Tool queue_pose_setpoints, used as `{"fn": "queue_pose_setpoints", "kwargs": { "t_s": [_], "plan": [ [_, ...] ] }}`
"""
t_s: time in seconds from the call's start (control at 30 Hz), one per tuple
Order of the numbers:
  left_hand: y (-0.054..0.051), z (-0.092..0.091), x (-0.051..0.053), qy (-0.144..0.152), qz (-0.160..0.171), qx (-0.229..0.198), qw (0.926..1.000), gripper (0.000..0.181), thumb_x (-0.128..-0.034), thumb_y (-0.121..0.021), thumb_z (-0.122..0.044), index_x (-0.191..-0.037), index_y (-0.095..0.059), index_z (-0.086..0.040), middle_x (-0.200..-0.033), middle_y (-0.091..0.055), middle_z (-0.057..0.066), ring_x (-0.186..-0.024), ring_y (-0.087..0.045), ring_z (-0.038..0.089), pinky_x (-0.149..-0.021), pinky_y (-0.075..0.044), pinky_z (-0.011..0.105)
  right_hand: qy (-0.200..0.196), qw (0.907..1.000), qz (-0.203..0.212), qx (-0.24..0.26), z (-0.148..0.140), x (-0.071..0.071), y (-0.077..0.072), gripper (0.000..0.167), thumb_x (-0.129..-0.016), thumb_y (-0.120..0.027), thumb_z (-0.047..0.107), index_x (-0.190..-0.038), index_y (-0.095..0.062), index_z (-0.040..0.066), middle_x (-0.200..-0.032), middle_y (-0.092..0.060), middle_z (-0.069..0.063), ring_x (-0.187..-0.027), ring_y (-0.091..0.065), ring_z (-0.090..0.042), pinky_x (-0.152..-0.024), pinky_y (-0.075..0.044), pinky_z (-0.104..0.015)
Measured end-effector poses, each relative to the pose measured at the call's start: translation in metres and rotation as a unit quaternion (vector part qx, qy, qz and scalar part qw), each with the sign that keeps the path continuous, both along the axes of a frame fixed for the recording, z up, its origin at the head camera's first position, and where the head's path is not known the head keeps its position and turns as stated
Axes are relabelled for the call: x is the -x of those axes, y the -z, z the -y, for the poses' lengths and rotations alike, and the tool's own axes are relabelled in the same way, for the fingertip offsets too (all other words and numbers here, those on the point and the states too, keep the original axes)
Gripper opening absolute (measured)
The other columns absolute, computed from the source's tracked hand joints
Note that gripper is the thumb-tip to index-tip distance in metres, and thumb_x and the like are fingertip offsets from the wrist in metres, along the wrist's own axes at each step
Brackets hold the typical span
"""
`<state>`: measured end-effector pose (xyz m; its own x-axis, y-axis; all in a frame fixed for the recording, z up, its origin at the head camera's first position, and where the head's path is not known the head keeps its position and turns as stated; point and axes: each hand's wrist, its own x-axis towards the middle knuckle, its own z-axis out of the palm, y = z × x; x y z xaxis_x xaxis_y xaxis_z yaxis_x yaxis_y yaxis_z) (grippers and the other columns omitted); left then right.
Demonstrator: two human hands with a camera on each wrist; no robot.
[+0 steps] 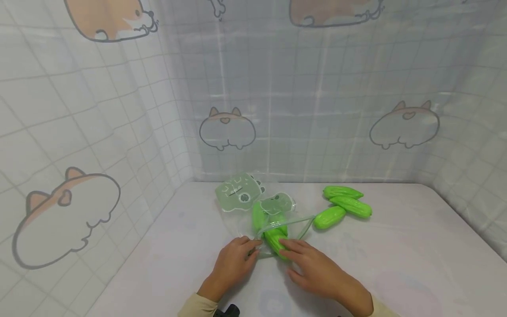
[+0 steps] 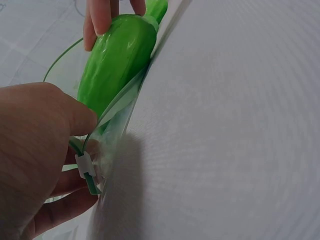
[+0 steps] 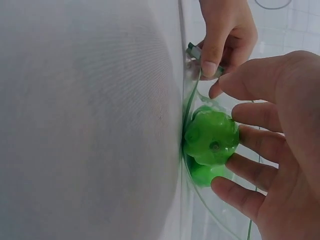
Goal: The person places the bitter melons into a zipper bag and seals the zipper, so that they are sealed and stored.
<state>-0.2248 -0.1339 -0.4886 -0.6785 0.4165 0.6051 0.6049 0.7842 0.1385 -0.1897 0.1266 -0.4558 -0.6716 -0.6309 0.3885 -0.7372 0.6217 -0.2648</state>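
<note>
One clear plastic bag with green cartoon prints [image 1: 233, 191]: lying on the smooth white counter [image 1: 400, 237], mouth to the near side, with the green rim [image 1: 295, 220] spread apart.
Bag contents: at least two bright-green, glossy, ridged, elongated gourds deeper inside, a left one [image 1: 259, 215] and a right one [image 1: 282, 219], lying side by side and visible through the film.
Gourd at the bag's mouth [image 1: 275, 242]: same colour and ridged shape; lying in the opening, near end close to the rim, far end pointing inward; too covered by fingers to tell whether wholly past the rim.
Handling of that gourd: probably light, stiff and hard to damage, perhaps moulded plastic; likely slippery and apt to roll; best held round the thick middle, or pushed at the blunt near end.
Handling of the bag: judged thin, limp and prone to collapse; best held by the firmer rim, near the small white slider [image 2: 85, 165].
Left hand [image 1: 233, 259]: pinching the rim beside the slider.
Right hand [image 1: 317, 268]: extended, fingertips resting on the gourd at the mouth, not wrapped round it.
Loose gourds: three, bunched right of the bag; far one [image 1: 342, 192], middle one [image 1: 351, 207], near one [image 1: 329, 218] just beside the rim.
</note>
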Motion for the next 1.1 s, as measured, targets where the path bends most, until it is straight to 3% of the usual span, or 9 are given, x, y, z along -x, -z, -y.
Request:
{"fn": "queue_pose_setpoints", "kwargs": {
  "t_s": [0.57,1.1],
  "plan": [
    [-0.0021,-0.0008,0.0016,0.003,-0.026,0.005,0.9996,0.023,-0.0815,-0.08,-0.018,-0.104,-0.078,-0.02,-0.084,-0.063,-0.008,-0.076,-0.06,0.012,-0.063,-0.05,0.031,-0.006,0.9996,0.021,-0.017,0.0004,0.0048,0.003,0.054,-0.09,-0.072,0.021,-0.14,-0.058,0.006,-0.156,-0.04,-0.008,-0.14,-0.041,-0.032,-0.106,-0.04,-0.049],
    [-0.0014,-0.0006,0.0012,-0.005,0.015,0.008,0.9999,0.022,-0.0841,-0.078,-0.02,-0.106,-0.078,-0.021,-0.085,-0.064,-0.009,-0.077,-0.06,0.012,-0.064,-0.05,0.031,-0.017,0.9994,0.02,-0.022,0.0039,0.0058,-0.0019,0.053,-0.09,-0.072,0.018,-0.138,-0.059,0.003,-0.155,-0.041,-0.012,-0.138,-0.043,-0.035,-0.105,-0.041,-0.051]
  ]
}}
